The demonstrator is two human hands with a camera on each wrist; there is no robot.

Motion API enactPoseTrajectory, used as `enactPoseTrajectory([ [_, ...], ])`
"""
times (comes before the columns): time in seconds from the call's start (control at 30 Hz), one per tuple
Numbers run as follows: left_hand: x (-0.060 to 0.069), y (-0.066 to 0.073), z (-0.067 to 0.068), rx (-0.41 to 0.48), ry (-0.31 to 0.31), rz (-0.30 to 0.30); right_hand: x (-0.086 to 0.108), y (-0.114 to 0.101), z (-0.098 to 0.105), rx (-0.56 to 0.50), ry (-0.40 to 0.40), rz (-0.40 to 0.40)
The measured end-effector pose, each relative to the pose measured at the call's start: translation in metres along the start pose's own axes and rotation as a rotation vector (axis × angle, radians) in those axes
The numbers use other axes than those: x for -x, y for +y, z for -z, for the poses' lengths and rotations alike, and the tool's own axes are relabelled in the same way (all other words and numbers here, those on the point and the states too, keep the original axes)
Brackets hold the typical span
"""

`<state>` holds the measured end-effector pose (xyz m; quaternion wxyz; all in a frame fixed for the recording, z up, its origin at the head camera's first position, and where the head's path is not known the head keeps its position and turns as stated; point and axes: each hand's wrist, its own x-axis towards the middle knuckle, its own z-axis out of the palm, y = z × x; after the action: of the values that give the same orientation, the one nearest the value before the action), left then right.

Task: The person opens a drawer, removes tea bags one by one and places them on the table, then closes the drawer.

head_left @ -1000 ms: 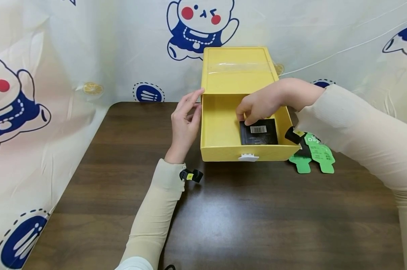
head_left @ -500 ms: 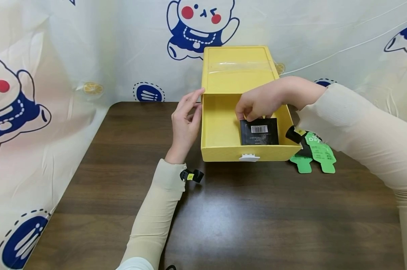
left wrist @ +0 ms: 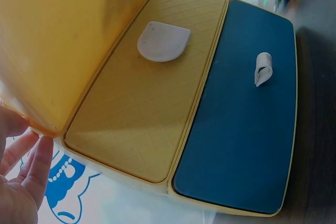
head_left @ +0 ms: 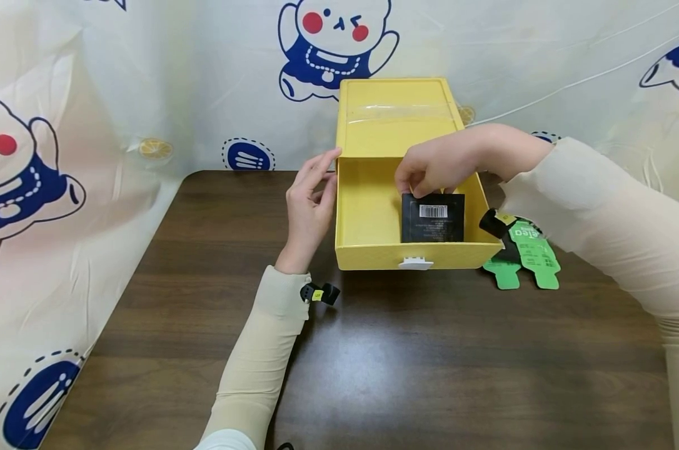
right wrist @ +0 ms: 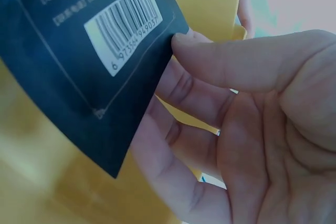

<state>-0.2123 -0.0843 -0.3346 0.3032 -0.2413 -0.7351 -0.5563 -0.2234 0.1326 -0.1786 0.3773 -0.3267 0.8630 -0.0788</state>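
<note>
Pinching: your right hand [head_left: 446, 165], thumb and fingers clamped on the black packet [head_left: 432, 226].
Black packet: inside the drawer [head_left: 367, 257], upper edge slightly higher than a second ago; reads as lift just starting.
Left hand [head_left: 310, 206]: yours, fingers loosely extended, touching the box [head_left: 376, 140].

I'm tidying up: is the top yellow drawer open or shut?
Open: the top yellow drawer juts out from the cabinet, its inside and a black packet showing.
</note>
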Motion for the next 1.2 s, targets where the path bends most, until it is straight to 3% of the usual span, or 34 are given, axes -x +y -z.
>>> enactPoseTrajectory([
  [0.67,0.001,0.001,0.0,0.003,0.0,0.022,0.03,0.017,0.013,-0.111,0.14,0.021],
  [0.77,0.001,0.001,0.0,0.008,0.004,0.024,0.036,0.023,0.015,-0.173,0.179,-0.01],
  [1.0,0.001,0.001,0.0,0.008,0.003,0.025,0.052,0.05,0.016,-0.188,0.304,-0.075],
  [1.2,0.002,0.001,-0.001,0.008,0.003,0.023,0.071,0.07,0.012,-0.262,0.376,-0.133],
])
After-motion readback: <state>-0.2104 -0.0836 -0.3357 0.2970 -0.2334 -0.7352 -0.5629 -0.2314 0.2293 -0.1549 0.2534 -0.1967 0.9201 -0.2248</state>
